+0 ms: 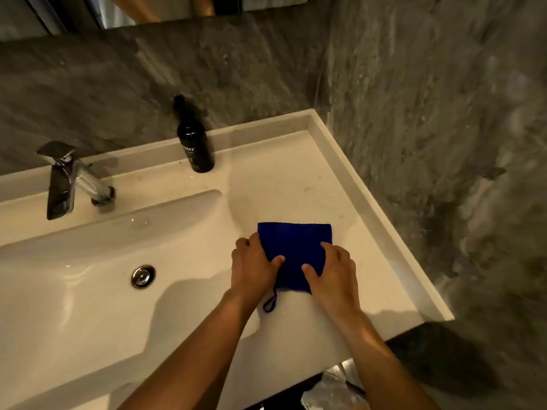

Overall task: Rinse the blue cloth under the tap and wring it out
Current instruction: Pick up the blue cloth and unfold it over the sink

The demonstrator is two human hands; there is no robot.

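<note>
Lying folded on the bench (296,184) beside the sink (88,291), the blue cloth (296,247) is pinched at its edges — left hand (253,267) and right hand (334,273) both gripping it.

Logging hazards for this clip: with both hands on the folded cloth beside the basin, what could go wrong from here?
1. The blue cloth lies flat and folded under the left hand and right hand; rinsed folded, its inner layers may stay unrinsed.
2. The dark bottle stands on the counter between cloth and tap; a sweeping arm might topple it.
3. Wringing over the counter rather than the basin would puddle water.
</note>
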